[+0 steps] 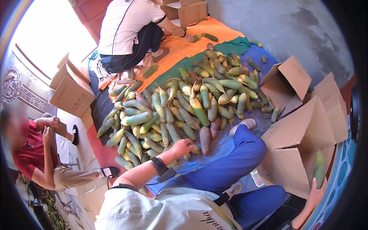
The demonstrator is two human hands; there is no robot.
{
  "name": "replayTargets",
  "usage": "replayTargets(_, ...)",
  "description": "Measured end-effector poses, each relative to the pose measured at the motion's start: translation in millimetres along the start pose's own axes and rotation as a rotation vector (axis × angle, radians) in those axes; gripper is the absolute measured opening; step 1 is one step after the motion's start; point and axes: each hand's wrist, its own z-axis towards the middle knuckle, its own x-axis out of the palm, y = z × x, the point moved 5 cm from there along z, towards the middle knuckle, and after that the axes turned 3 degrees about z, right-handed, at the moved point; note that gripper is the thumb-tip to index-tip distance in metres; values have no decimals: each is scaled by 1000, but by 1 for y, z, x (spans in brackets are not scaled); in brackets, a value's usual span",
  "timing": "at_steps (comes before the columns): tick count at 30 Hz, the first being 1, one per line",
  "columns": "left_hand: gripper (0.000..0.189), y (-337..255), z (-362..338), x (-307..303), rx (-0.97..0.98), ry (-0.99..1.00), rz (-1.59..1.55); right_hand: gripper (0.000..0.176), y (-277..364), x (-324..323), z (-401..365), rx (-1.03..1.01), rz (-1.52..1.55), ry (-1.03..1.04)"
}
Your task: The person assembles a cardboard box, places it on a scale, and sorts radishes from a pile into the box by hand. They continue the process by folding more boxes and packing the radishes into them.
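At the lower right, my right hand (316,192) grips a green radish (319,169) by its lower end and holds it upright beside an open cardboard box (285,168). My left hand (182,148) hovers at the near edge of a large radish pile (168,111), fingers loosely bent and holding nothing that I can see. Just past its fingertips lies a small radish (195,149), partly covered. A brownish radish (205,140) rests on the blue sheet to the right of that hand.
Another open box (287,82) stands right of the pile. Across from me, a crouching person in a white shirt (126,27) reaches toward radishes on an orange cloth (214,28). A seated person in red (34,153) is at left, near more boxes (73,92).
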Motion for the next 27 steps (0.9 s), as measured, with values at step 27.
replayTargets(27,32,102,-7,-17,-323,-454,-217,22,9,38,-30,-297,-39,-181)
